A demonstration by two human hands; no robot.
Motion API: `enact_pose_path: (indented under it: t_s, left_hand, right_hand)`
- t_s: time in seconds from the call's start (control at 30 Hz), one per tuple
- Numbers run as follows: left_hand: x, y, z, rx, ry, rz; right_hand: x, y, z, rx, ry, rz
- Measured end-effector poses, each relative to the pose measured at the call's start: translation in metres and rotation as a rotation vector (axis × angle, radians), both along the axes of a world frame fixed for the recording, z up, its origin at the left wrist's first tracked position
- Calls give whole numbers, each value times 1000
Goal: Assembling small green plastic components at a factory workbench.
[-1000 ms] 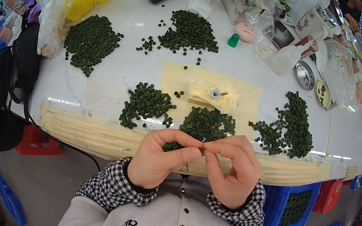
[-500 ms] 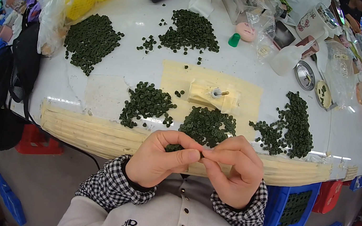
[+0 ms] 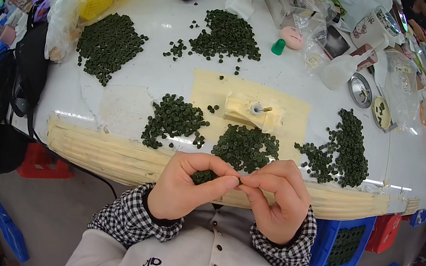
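Over the near edge of my bench [image 3: 160,75], my left hand [image 3: 181,184] and right hand [image 3: 281,202] meet tip to tip, thumbs and forefingers pinching one small dark piece [image 3: 240,182] — mostly hidden. Since a second ago, my fingers have barely shifted; the pile of dark green rings [image 3: 247,147] just beyond looks unchanged. I judge I'm still working this same piece — unfinished.

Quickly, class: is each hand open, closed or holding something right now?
Left hand: closed, pinching a small dark piece.
Right hand: closed, apparently pinching the same piece.
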State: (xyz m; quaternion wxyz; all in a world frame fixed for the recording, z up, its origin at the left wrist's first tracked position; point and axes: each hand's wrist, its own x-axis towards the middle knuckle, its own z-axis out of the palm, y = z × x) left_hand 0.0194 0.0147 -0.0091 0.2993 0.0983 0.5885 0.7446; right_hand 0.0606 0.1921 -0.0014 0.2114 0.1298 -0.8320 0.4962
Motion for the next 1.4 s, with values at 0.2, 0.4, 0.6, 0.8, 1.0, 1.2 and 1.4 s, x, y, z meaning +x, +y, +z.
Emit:
enact_pose_path:
  t_s: [0.2, 0.4, 0.6, 0.8, 1.0, 1.2, 1.4]
  left_hand:
    - [0, -1, -2, 27, 22, -2]
    - [0, -3, -2, 52, 12, -16]
    - [1, -3, -6, 34, 86, 15]
    - [4, 1, -9, -7, 147, 76]
    - [6, 2, -8, -3, 187, 85]
    - [8, 2, -12, 12, 205, 112]
    - [9, 3, -15, 28, 210, 135]
  right_hand:
    - [-2, 0, -4, 47, 97, -15]
    - [-2, 0, -5, 117, 182, -20]
    - [-2, 0, -4, 110, 173, 12]
    - [-3, -3, -5, 104, 184, -11]
    - [-2, -2, -6, 113, 197, -34]
    - [-3, -3, -7, 175, 249, -52]
    - [-2, -4, -6, 105, 177, -8]
